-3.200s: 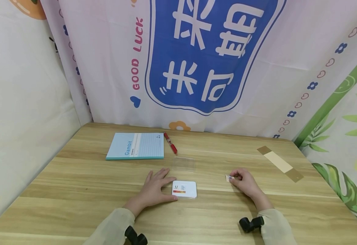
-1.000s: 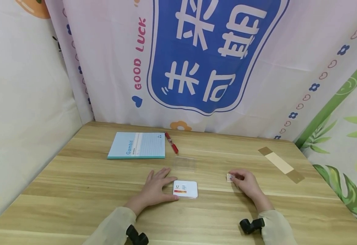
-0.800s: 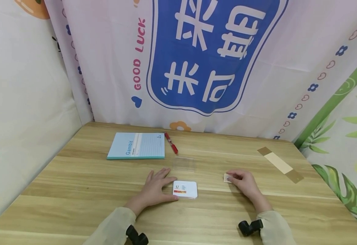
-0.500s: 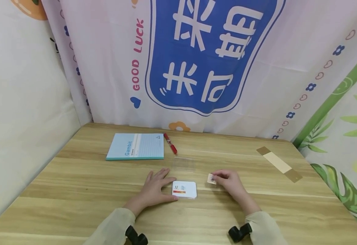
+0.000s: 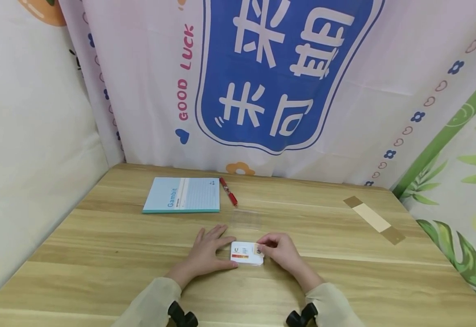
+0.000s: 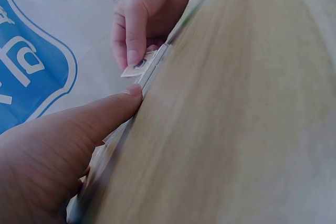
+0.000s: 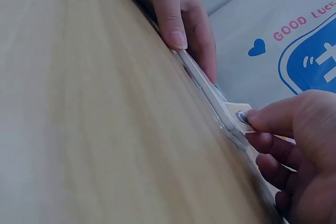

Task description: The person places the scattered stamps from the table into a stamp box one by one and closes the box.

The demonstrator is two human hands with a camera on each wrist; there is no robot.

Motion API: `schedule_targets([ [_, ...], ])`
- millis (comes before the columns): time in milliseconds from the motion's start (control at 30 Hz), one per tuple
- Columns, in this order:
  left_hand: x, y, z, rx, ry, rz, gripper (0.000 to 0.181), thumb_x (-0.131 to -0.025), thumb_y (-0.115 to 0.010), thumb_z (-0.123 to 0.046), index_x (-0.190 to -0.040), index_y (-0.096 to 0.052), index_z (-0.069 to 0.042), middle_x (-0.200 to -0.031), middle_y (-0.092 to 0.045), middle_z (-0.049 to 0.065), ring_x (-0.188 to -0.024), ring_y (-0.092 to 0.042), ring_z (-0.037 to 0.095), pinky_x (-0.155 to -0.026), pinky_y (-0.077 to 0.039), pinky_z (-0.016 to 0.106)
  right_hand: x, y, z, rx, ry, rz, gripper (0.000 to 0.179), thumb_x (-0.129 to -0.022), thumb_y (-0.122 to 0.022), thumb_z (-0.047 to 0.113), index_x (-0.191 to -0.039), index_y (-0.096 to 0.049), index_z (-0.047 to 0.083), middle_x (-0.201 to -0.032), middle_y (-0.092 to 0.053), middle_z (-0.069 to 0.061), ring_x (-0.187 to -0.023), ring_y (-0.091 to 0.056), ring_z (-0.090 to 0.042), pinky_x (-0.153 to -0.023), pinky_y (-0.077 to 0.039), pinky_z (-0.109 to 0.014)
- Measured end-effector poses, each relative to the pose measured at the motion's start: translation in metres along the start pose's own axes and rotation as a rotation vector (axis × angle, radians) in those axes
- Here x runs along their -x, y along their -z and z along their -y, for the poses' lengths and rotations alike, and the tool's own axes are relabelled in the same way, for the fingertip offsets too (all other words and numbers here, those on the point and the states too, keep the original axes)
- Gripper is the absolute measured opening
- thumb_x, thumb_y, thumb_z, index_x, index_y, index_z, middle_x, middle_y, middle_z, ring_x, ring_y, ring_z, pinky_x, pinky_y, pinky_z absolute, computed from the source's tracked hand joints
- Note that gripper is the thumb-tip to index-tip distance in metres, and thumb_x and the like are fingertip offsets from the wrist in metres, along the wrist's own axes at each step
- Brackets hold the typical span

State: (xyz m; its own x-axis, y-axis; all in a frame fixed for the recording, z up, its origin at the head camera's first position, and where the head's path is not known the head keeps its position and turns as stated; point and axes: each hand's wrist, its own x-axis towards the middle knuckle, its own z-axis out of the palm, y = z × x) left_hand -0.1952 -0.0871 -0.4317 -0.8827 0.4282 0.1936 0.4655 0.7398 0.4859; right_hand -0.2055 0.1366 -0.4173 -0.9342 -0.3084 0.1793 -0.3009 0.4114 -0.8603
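Pinched in right hand [image 5: 282,250]: small beige sticker [image 5: 258,249], dark round mark.

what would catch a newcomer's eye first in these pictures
First the huge blue shield-shaped banner with white characters, hanging behind the light wooden table. Next, at the table's near middle, the left hand rests flat against a white rounded card stack while the right hand pinches a small beige sticker at the stack's right edge. A light blue notebook lies further back.
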Motion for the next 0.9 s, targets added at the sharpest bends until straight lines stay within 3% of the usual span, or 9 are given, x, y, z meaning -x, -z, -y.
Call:
schedule_targets([
  [200, 0.000, 0.001, -0.001, -0.001, -0.002, -0.002, 0.067, -0.065, -0.061, -0.060, -0.116, -0.056, -0.018, -0.134, -0.032, 0.013, -0.125, -0.020, 0.028, -0.097, -0.002, 0.053, 0.009, -0.001, 0.027, 0.059, 0.026, -0.008, 0.006, -0.073, -0.064, -0.004, -0.079, -0.065, -0.005, -0.071, -0.057, -0.011, -0.061, -0.044, -0.014, -0.052, -0.035, -0.018],
  [700, 0.000, 0.002, -0.003, -0.016, 0.006, 0.003, 0.067, -0.065, -0.061, -0.060, -0.117, -0.055, -0.019, -0.134, -0.032, 0.012, -0.125, -0.020, 0.028, -0.097, -0.002, 0.053, 0.009, -0.001, 0.028, 0.084, 0.045, -0.005, 0.010, -0.072, -0.065, -0.004, -0.082, -0.065, -0.004, -0.070, -0.052, -0.008, -0.061, -0.043, -0.014, -0.052, -0.034, -0.019],
  [900, 0.000, 0.004, -0.002, 0.016, -0.005, -0.004, 0.071, -0.063, -0.063, -0.059, -0.119, -0.053, -0.016, -0.133, -0.033, 0.015, -0.124, -0.021, 0.030, -0.097, -0.003, 0.054, 0.006, 0.004, 0.023, 0.005, 0.012, -0.029, 0.016, -0.072, -0.064, -0.004, -0.089, -0.063, -0.007, -0.072, -0.053, -0.008, -0.063, -0.045, -0.017, -0.053, -0.037, -0.019],
])
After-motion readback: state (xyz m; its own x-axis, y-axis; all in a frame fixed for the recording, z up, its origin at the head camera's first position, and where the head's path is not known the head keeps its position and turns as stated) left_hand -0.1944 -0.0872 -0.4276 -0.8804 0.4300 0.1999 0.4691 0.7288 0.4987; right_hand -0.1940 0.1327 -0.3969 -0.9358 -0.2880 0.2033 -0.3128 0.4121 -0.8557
